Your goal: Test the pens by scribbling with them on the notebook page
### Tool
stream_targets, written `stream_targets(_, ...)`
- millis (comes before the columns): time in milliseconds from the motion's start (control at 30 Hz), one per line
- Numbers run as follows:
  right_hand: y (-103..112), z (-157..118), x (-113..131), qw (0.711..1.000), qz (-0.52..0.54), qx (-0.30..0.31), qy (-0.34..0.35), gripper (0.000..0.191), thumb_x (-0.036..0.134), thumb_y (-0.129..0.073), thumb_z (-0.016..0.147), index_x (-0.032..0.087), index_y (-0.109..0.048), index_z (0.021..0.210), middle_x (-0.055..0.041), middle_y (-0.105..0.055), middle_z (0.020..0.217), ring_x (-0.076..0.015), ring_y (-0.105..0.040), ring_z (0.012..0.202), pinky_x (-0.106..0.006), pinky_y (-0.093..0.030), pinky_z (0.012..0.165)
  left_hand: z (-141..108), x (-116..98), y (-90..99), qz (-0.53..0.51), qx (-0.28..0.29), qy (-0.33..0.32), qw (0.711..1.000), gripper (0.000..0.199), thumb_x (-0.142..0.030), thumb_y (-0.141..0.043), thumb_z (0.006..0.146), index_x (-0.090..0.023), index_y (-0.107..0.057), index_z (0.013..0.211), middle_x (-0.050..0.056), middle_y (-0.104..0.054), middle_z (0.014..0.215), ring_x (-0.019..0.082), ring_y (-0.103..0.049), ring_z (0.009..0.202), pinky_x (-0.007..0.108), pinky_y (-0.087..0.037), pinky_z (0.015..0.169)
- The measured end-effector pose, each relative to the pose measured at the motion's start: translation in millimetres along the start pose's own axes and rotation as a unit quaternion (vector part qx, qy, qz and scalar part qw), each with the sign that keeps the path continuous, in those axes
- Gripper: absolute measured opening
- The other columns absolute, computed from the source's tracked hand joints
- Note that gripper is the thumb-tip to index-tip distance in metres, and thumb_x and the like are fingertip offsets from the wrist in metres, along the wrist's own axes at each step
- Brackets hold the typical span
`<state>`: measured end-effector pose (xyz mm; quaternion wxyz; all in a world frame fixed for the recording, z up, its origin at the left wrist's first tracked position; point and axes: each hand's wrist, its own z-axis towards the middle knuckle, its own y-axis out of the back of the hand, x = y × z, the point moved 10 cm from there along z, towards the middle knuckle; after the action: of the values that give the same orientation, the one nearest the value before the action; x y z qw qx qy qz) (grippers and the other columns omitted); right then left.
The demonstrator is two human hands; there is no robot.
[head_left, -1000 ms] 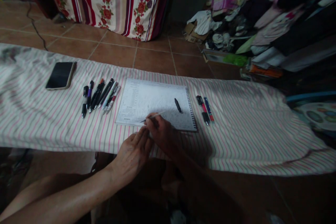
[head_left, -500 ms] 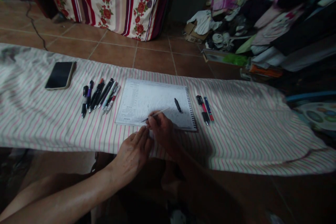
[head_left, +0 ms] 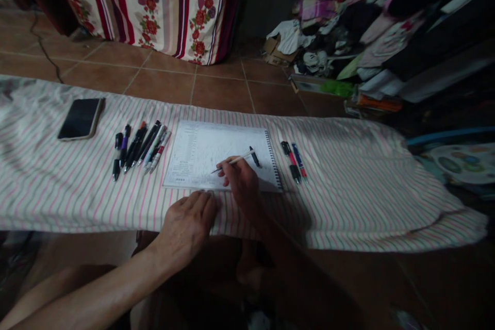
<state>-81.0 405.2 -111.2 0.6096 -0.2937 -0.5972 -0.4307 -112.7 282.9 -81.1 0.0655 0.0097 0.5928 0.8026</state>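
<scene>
My right hand (head_left: 243, 178) is over the lower part of a spiral notebook (head_left: 216, 139), pinching a thin pale pen refill (head_left: 235, 159). Its dark tip points left and down, towards the page. Behind the refill's upper end, a short black pen barrel (head_left: 255, 158) lies on the paper. My left hand (head_left: 189, 221) rests at the near edge of the cloth, just below the notebook, fingers curled and pressed together. Whatever those fingers may hold is hidden. The two hands are apart.
Several pens (head_left: 141, 147) lie left of the notebook, and a phone (head_left: 81, 119) farther left. Two more pens, one red and black (head_left: 291, 161) and one blue and red (head_left: 299, 161), lie on the right. Striped cloth (head_left: 348, 180) covers the surface. Clothes (head_left: 328, 5) are piled beyond.
My hands have come apart: the left has drawn back towards me and left, while the right has lifted away with the refill. The camera view has shifted slightly.
</scene>
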Motion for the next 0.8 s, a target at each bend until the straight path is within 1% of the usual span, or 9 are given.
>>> stream_targets(67,3,3,-1,1.000,0.010,-0.010,-0.004,0.019,0.036,-0.050,0.083,0.018,-0.054,0.080,-0.0022,-0.066,0.076,-0.0092,-0.058,0.056,-0.019,-0.044,0.046,5,7,5.5,0.011,-0.009,0.024,1.000,0.009,-0.016,-0.049,0.086,-0.016,-0.058,0.084,0.003,-0.063,0.075,0.019,-0.059,0.067,0.031,-0.048,0.058)
stream_targets(133,5,6,-4,1.000,0.011,-0.017,-0.008,0.019,0.036,-0.050,0.082,0.018,-0.054,0.083,-0.0023,-0.066,0.076,-0.0097,-0.059,0.058,-0.018,-0.045,0.045,10,16,12.6,0.033,-0.028,0.046,0.998,0.012,-0.019,-0.048,0.087,-0.017,-0.058,0.080,0.003,-0.061,0.071,0.018,-0.057,0.064,0.031,-0.045,0.057)
stream_targets(267,8,9,-9,1.000,0.014,-0.021,-0.006,0.023,0.035,-0.052,0.080,0.018,-0.053,0.095,-0.0013,-0.066,0.075,-0.0102,-0.059,0.058,-0.019,-0.045,0.046,23,38,26.5,0.068,-0.078,0.079,0.992,0.021,-0.028,-0.044,0.091,-0.016,-0.061,0.088,0.005,-0.066,0.082,0.018,-0.059,0.068,0.030,-0.042,0.059)
stream_targets(333,11,11,-9,0.999,0.023,-0.034,-0.002,0.034,0.035,-0.055,0.078,0.017,-0.050,0.106,0.0000,-0.065,0.072,-0.0100,-0.058,0.054,-0.020,-0.045,0.045,28,52,26.1,0.064,-0.078,0.106,0.989,0.025,-0.031,-0.040,0.093,-0.018,-0.062,0.095,0.006,-0.067,0.086,0.018,-0.060,0.071,0.028,-0.042,0.060)
stream_targets(433,21,13,-9,0.997,0.039,-0.066,-0.011,0.056,0.033,-0.061,0.073,0.015,-0.040,0.123,0.0031,-0.065,0.066,-0.0097,-0.054,0.048,-0.021,-0.045,0.044,35,71,21.9,0.058,-0.075,0.146,0.985,0.031,-0.037,-0.037,0.094,-0.020,-0.062,0.103,0.005,-0.067,0.081,0.019,-0.062,0.072,0.028,-0.040,0.057)
stream_targets(533,31,15,-6,0.994,0.046,-0.094,-0.015,0.064,0.031,-0.063,0.072,0.015,-0.035,0.127,0.0051,-0.063,0.062,-0.0093,-0.051,0.043,-0.021,-0.042,0.042,41,79,18.0,0.041,-0.085,0.161,0.982,0.034,-0.038,-0.036,0.094,-0.019,-0.062,0.106,0.006,-0.067,0.079,0.020,-0.062,0.073,0.028,-0.040,0.057)
stream_targets(633,39,17,-1,0.994,0.045,-0.104,-0.001,0.056,0.031,-0.062,0.073,0.017,-0.039,0.123,0.0053,-0.062,0.061,-0.0088,-0.049,0.042,-0.020,-0.040,0.041,46,82,15.0,0.016,-0.095,0.180,0.979,0.036,-0.039,-0.035,0.094,-0.018,-0.062,0.106,0.006,-0.065,0.080,0.020,-0.061,0.072,0.028,-0.040,0.058)
stream_targets(733,41,21,2,0.996,0.037,-0.082,0.010,0.034,0.034,-0.057,0.077,0.017,-0.052,0.106,0.0031,-0.062,0.063,-0.0087,-0.050,0.045,-0.020,-0.040,0.043,51,83,12.4,-0.035,-0.107,0.191,0.975,0.034,-0.037,-0.036,0.094,-0.019,-0.061,0.109,0.005,-0.062,0.082,0.019,-0.059,0.073,0.027,-0.042,0.061)
stream_targets(800,43,22,3,0.996,0.034,-0.075,0.014,0.025,0.036,-0.054,0.079,0.017,-0.058,0.094,0.0013,-0.062,0.064,-0.0091,-0.052,0.049,-0.020,-0.041,0.044,54,83,10.0,-0.072,-0.114,0.189,0.973,0.033,-0.032,-0.036,0.094,-0.018,-0.059,0.112,0.005,-0.060,0.083,0.018,-0.058,0.075,0.026,-0.043,0.065)
